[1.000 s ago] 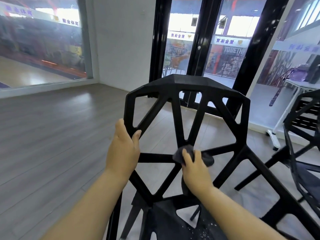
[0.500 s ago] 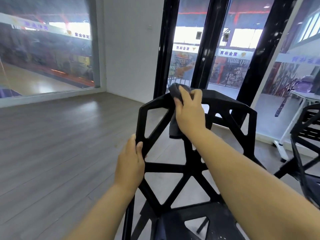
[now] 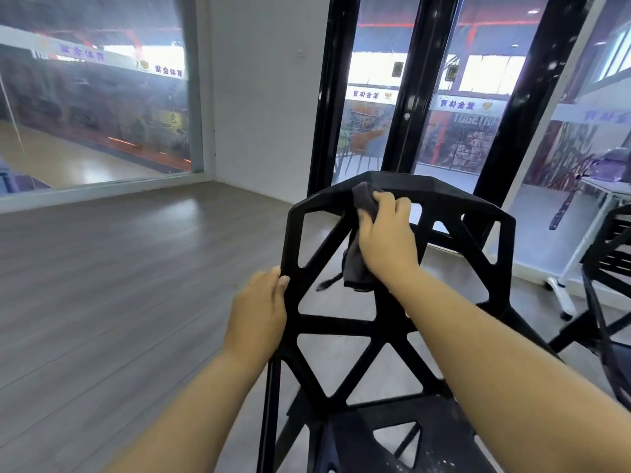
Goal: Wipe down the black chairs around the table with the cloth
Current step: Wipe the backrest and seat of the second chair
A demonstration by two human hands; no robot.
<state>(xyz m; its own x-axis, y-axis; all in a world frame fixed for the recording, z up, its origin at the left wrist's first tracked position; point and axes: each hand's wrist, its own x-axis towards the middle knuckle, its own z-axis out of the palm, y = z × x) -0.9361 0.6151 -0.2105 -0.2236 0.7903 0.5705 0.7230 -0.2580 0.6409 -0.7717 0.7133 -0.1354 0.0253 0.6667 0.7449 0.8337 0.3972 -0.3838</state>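
A black chair (image 3: 341, 327) with an open lattice backrest stands right in front of me, its back turned away. My left hand (image 3: 259, 310) grips the left edge of the backrest, thumb hooked over the frame. My right hand (image 3: 387, 235) holds a dark grey cloth (image 3: 356, 264) against the upper middle strut, just under the top rail. Part of the cloth hangs down below my palm and a corner sticks up above my fingers.
A second black chair (image 3: 611, 264) stands at the right edge beside a white table leg (image 3: 577, 264) on a castor. Black door frames (image 3: 408, 90) and glass rise behind the chair. Grey plank floor (image 3: 119, 285) stretches out to the left.
My right hand climbed with the cloth from the backrest's middle joint to the top rail, then slid slightly down the upper strut. My left hand kept its grip on the left edge.
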